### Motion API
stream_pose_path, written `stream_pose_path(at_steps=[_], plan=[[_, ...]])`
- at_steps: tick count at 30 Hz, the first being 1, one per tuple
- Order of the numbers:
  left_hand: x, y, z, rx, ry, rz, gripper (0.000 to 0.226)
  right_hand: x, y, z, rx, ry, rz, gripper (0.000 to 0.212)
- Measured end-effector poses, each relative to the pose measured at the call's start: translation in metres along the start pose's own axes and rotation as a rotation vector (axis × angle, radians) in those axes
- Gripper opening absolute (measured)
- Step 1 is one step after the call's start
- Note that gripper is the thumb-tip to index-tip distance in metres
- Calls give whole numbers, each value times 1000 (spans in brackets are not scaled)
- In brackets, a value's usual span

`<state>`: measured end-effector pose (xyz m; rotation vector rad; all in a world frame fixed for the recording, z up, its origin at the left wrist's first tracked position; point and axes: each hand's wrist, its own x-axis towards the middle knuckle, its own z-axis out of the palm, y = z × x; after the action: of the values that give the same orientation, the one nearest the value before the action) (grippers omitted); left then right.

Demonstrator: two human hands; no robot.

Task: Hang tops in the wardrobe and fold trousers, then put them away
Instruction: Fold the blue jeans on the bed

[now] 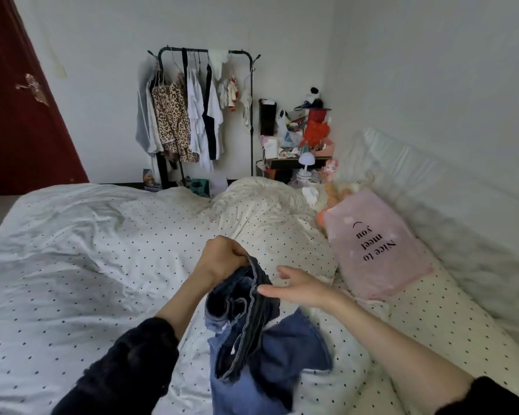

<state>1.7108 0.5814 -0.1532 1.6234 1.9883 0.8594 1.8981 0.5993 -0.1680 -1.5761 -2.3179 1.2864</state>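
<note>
Jeans (246, 330), dark blue and bunched, hang over the bed (72, 265) in front of the person, lifted clear of the dotted cover, probably so the legs can drop and be sorted out before folding. The left hand (222, 259) is raised with its fingers curled tight round a hem or waistband edge at the top of the bundle, which carries the weight and leaves the rest dangling. The right hand (294, 287) is spread, fingers straight and reaching in from the side, its fingertips just touching the edge of the cloth; it looks set to find a second corner so the trousers can be pulled flat. The lower part of the jeans rests crumpled on the bed near the person. A pink pillow (378, 250) lies well off to the right by the headboard, and a clothes rack (206, 115) with tops on hangers stands against the far wall, where hung things belong.
</note>
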Motion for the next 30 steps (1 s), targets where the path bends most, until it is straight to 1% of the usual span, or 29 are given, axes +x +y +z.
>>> stream_pose_path(at_steps=[2, 3, 5, 6, 9, 11, 12, 13, 15, 17, 19, 21, 24, 28, 30], plan=[[4, 13, 3, 9, 11, 24, 8, -4, 1, 17, 29, 124, -48, 76], [6, 19, 3, 9, 26, 34, 8, -5, -4, 23, 82, 180, -76, 70], [11, 30, 1, 4, 60, 38, 7, -5, -12, 24, 187, 251, -100, 65], [13, 35, 0, -9, 71, 29, 6, -5, -13, 22, 178, 274, -90, 62], [17, 38, -8, -23, 82, 23, 7, -1, -6, 6, -76, 354, 18, 40], [18, 35, -15, 12, 82, 36, 7, -3, 8, -13, -227, 406, 69, 14], [18, 32, -20, 13, 99, 31, 7, -6, 15, -25, -288, 440, 88, 13], [19, 28, -25, 1, 124, 18, 8, -10, 21, -38, -346, 478, 108, 23], [23, 22, -38, -63, 171, -40, 10, -14, 28, -63, -424, 516, 125, 32], [25, 18, -48, -127, 166, -82, 13, -15, 24, -82, -465, 529, 114, 31], [28, 17, -56, -139, 149, -80, 14, -13, 11, -96, -485, 527, 86, 24], [29, 15, -63, -93, 141, -81, 17, -10, -4, -111, -425, 538, 52, 19], [24, -1, -70, 96, 90, -107, 20, -8, -22, -136, -308, 560, -38, 20], [14, -19, -57, 272, -46, -178, 10, -3, -44, -158, -223, 569, -111, 23], [13, -23, -50, 251, -59, -193, 8, -2, -54, -165, -195, 571, -123, 27]])
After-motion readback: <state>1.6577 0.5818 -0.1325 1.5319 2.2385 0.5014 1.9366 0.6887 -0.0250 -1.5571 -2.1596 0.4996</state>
